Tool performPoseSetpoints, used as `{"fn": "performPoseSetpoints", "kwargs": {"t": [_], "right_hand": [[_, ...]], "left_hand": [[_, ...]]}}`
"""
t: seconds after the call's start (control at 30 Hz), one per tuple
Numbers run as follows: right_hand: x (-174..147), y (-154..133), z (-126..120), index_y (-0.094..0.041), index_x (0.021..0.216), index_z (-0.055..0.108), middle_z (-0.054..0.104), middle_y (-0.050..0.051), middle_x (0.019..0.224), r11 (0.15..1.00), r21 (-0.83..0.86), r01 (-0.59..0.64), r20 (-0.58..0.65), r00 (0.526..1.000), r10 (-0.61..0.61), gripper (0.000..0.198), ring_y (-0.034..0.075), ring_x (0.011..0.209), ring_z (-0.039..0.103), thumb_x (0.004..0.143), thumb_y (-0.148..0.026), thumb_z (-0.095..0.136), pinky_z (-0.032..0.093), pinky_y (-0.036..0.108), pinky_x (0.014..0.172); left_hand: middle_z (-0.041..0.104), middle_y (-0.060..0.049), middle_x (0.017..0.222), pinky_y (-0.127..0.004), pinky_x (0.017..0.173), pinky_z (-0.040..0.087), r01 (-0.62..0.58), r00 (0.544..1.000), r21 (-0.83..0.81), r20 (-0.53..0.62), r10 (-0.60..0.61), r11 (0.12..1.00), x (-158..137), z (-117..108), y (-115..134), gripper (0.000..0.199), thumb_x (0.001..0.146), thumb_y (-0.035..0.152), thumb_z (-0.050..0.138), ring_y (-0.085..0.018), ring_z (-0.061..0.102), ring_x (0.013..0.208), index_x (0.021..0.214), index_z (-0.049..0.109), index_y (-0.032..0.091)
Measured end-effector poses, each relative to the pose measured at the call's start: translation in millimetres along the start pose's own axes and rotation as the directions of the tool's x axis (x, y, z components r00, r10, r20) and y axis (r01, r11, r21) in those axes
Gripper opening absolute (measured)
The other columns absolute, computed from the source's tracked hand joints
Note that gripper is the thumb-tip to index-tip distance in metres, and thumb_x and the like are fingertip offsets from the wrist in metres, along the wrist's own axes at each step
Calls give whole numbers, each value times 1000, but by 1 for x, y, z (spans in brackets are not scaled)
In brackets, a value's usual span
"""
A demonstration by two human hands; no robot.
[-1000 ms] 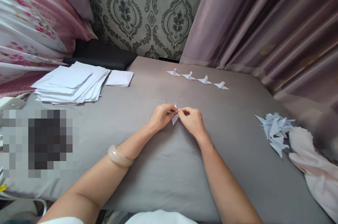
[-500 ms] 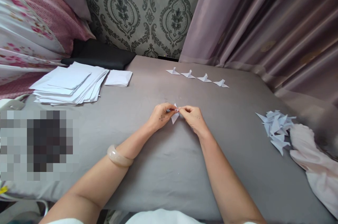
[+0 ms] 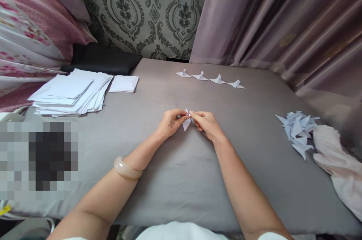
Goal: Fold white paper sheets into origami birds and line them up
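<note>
A small white folded paper crane (image 3: 186, 124) is pinched between my two hands over the middle of the grey-covered table. My left hand (image 3: 171, 122) grips it from the left with thumb and forefinger. From the right, the closed fingers of my right hand (image 3: 207, 122) press on its upper part. One pointed paper flap sticks out below the fingertips and a smaller tip shows above; the rest is hidden by the fingers. A pale bangle (image 3: 128, 168) sits on my left forearm.
Several folded paper cranes (image 3: 218, 79) stand in a row towards the back. A heap of paper cranes (image 3: 299, 129) lies at right beside a pale cloth (image 3: 329, 153). At left are a big paper stack (image 3: 70, 93), a smaller stack (image 3: 123, 84) and a black item (image 3: 102, 59).
My right hand has turned slightly, its fingers now reaching further over the top of the paper crane. The left hand keeps its pinch. The whole view has shifted a little.
</note>
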State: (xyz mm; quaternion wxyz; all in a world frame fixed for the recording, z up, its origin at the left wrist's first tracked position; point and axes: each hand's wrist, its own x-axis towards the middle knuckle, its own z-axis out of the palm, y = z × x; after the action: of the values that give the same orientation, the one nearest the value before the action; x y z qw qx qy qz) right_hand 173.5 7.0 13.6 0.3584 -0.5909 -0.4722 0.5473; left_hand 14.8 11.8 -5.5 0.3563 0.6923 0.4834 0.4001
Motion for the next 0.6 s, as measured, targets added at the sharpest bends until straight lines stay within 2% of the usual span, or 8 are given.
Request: {"fn": "performPoseSetpoints", "kwargs": {"t": [0.27, 0.47, 0.6], "right_hand": [[-1, -3, 2, -14, 70, 68, 43, -6, 51, 1000, 5, 12, -54, 998, -12, 22, 4, 44, 28, 64, -35, 67, 22, 21, 42], [-1, -3, -1, -15, 66, 65, 40, -6, 50, 988, 123, -88, 29, 996, 86, 18, 5, 46, 32, 63, -32, 68, 18, 19, 38], [0, -3, 0, -15, 63, 62, 42, -5, 51, 977, 183, -113, 8, 994, 113, 19, 5, 46, 34, 61, -31, 70, 17, 17, 35]], "left_hand": [[73, -4, 83, -23, 69, 49, 10, 1000, -1, 3, -10, 1000, -1, 0, 1, 14, 82, 28, 63, -17, 66, 78, 85, 72, 17], [73, -3, 83, -23, 69, 49, 2, 1000, -14, 9, -1, 1000, -1, 1, -3, 14, 82, 28, 63, -16, 65, 77, 84, 72, 18], [73, -4, 83, -23, 68, 48, -3, 1000, -5, 4, 3, 1000, 0, 1, -2, 13, 82, 27, 64, -16, 65, 76, 84, 72, 17]]}}
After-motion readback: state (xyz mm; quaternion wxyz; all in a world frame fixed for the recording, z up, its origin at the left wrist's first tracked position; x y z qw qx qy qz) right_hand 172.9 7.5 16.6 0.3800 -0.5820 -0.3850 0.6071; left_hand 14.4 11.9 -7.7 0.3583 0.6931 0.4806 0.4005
